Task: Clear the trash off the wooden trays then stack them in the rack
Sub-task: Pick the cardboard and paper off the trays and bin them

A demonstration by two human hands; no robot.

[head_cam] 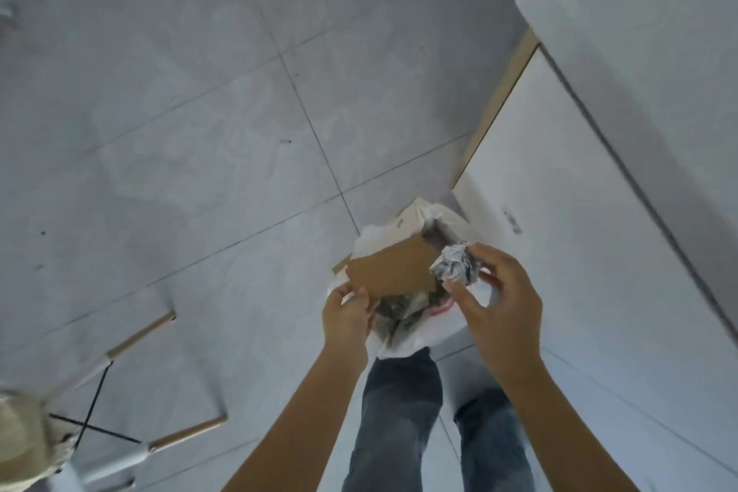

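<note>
With the left hand [346, 318] pinching the cardboard piece [393, 270] and the right hand [499, 298] loosely gripping the crumpled paper ball [455, 263] over the bin bag [411, 336], either could miss and hit the floor [199, 112].

A single wide-angle, head-worn camera looked steeply down past the person's forearms and legs [403, 411] at the tiled floor [179, 112]. Both hands appeared close, low in the frame, a lined bin [403, 336] directly beneath.
</note>
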